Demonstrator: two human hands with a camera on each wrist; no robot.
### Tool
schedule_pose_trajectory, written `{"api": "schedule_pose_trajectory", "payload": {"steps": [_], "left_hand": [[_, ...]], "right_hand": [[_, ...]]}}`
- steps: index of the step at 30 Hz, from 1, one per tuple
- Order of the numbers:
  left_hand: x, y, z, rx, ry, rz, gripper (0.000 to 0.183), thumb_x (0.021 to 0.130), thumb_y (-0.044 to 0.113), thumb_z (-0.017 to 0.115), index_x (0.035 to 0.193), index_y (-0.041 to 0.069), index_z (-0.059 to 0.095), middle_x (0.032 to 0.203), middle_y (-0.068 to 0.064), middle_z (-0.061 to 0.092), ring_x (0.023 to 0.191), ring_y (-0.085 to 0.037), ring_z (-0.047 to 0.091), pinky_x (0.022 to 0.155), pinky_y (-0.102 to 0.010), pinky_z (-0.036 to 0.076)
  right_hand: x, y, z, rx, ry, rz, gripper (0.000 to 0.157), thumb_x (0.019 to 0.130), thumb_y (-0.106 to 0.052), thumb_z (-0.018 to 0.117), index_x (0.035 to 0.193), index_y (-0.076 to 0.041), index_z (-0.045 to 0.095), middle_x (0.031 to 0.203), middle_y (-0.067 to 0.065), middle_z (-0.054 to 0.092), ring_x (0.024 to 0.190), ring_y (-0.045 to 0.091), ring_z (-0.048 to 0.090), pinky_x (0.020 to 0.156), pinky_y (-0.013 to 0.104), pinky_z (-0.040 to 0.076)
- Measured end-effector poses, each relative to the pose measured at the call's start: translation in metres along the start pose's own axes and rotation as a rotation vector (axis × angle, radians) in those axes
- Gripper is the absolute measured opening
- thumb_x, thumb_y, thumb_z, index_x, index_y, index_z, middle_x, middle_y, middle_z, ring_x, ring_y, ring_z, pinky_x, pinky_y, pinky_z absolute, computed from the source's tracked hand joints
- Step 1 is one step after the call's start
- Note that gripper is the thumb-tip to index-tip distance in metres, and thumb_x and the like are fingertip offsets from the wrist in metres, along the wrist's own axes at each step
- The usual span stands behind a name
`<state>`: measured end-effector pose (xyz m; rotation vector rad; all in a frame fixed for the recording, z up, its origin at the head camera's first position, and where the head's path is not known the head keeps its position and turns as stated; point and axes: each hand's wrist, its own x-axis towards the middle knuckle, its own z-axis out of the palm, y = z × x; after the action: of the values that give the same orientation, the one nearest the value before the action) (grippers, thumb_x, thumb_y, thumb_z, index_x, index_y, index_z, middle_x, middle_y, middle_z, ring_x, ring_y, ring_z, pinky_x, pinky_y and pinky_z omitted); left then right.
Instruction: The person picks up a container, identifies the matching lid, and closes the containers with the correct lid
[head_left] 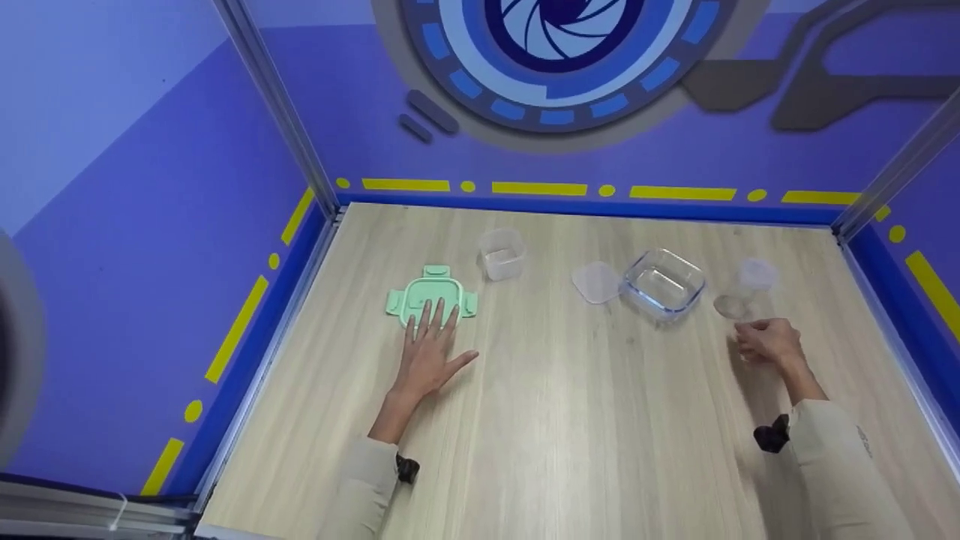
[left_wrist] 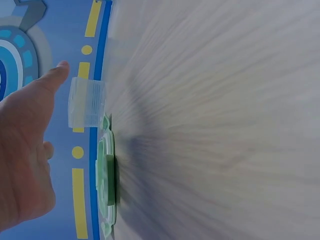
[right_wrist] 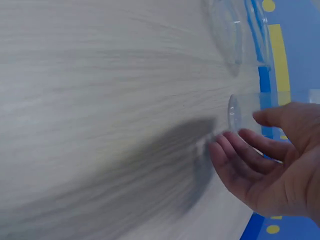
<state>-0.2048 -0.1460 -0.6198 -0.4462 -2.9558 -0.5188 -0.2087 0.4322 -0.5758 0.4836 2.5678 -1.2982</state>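
My left hand (head_left: 429, 352) has its fingers spread over the near part of a mint-green snap lid (head_left: 429, 289) with side flaps. In the left wrist view the palm (left_wrist: 25, 165) shows beside the lid's edge (left_wrist: 110, 180), the thumb held away. My right hand (head_left: 771, 341) hovers just in front of a clear, round cup (head_left: 756, 279) at the right. From the right wrist view, its fingers are loosely bent, the thumb stands apart, and nothing is between them; the cup's round end (right_wrist: 234, 112) shows just beyond the fingertips.
A square glass container (head_left: 667, 306) with a bluish rim stands left of the cup. Beside it lies a flat translucent lid (head_left: 597, 283). Behind the green lid, to its right, stands a small translucent square container (head_left: 504, 266). Purple-blue panels wall in the wooden table (head_left: 555, 420).
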Motion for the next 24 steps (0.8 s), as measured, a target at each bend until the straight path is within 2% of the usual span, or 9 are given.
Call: {"api": "schedule_pose_trajectory", "payload": {"steps": [3, 5, 7, 10, 13, 16, 20, 24], "left_hand": [[0.002, 0.001, -0.001, -0.016, 0.011, 0.004, 0.091, 0.093, 0.067, 0.057, 0.163, 0.016, 0.027, 0.171, -0.014, 0.019, 0.16, -0.037, 0.012, 0.126, -0.063, 0.012], [0.002, 0.002, -0.001, -0.026, 0.008, -0.001, 0.091, 0.093, 0.066, 0.057, 0.163, 0.016, 0.027, 0.172, -0.013, 0.018, 0.16, -0.036, 0.011, 0.127, -0.063, 0.01], [0.001, 0.002, 0.0, -0.03, 0.007, -0.009, 0.091, 0.093, 0.066, 0.058, 0.163, 0.017, 0.027, 0.172, -0.013, 0.018, 0.16, -0.036, 0.01, 0.127, -0.063, 0.01], [-0.003, 0.001, 0.0, -0.031, 0.01, -0.021, 0.091, 0.093, 0.066, 0.058, 0.163, 0.017, 0.027, 0.171, -0.013, 0.019, 0.16, -0.037, 0.011, 0.126, -0.063, 0.011], [-0.007, -0.001, 0.001, -0.039, 0.027, -0.019, 0.09, 0.093, 0.064, 0.059, 0.162, 0.015, 0.029, 0.17, -0.015, 0.021, 0.159, -0.039, 0.013, 0.126, -0.065, 0.012], [-0.01, -0.003, 0.001, -0.046, 0.032, -0.008, 0.09, 0.093, 0.064, 0.059, 0.162, 0.014, 0.029, 0.17, -0.016, 0.021, 0.159, -0.04, 0.014, 0.125, -0.065, 0.012], [-0.011, -0.005, 0.0, -0.03, 0.039, 0.004, 0.09, 0.094, 0.065, 0.058, 0.162, 0.014, 0.029, 0.17, -0.017, 0.021, 0.158, -0.041, 0.015, 0.125, -0.065, 0.013], [-0.01, -0.007, -0.003, -0.011, 0.043, 0.007, 0.09, 0.094, 0.064, 0.058, 0.162, 0.013, 0.03, 0.17, -0.017, 0.022, 0.158, -0.04, 0.015, 0.125, -0.064, 0.014]], "right_hand": [[0.004, -0.014, 0.009, 0.168, -0.154, -0.037, 0.066, 0.106, -0.024, 0.05, 0.141, 0.029, 0.031, 0.084, -0.011, 0.072, 0.074, -0.001, 0.07, 0.076, 0.028, 0.063], [0.008, -0.024, 0.021, 0.286, -0.202, -0.047, 0.068, 0.107, -0.021, 0.048, 0.143, 0.03, 0.023, 0.083, -0.012, 0.07, 0.075, -0.003, 0.069, 0.079, 0.025, 0.062], [0.012, -0.032, 0.035, 0.375, -0.209, -0.05, 0.069, 0.107, -0.02, 0.046, 0.145, 0.03, 0.015, 0.08, -0.013, 0.065, 0.072, -0.003, 0.067, 0.077, 0.021, 0.061], [0.02, -0.043, 0.058, 0.461, -0.128, -0.041, 0.07, 0.107, -0.018, 0.048, 0.147, 0.028, 0.013, 0.079, -0.01, 0.061, 0.067, -0.003, 0.063, 0.072, 0.018, 0.059], [0.028, -0.048, 0.075, 0.427, -0.009, -0.028, 0.07, 0.105, -0.02, 0.053, 0.147, 0.026, 0.02, 0.084, -0.005, 0.059, 0.067, -0.003, 0.06, 0.07, 0.016, 0.058], [0.034, -0.046, 0.081, 0.394, 0.082, 0.007, 0.065, 0.101, -0.019, 0.057, 0.143, 0.024, 0.033, 0.085, -0.003, 0.061, 0.068, -0.003, 0.061, 0.067, 0.016, 0.057], [0.036, -0.042, 0.079, 0.479, 0.13, 0.035, 0.06, 0.095, -0.013, 0.06, 0.137, 0.025, 0.039, 0.077, -0.002, 0.062, 0.063, 0.002, 0.067, 0.063, 0.02, 0.059], [0.032, -0.043, 0.077, 0.504, 0.137, 0.065, 0.058, 0.094, -0.008, 0.058, 0.139, 0.023, 0.036, 0.082, 0.003, 0.063, 0.064, 0.006, 0.071, 0.068, 0.025, 0.063]]}}
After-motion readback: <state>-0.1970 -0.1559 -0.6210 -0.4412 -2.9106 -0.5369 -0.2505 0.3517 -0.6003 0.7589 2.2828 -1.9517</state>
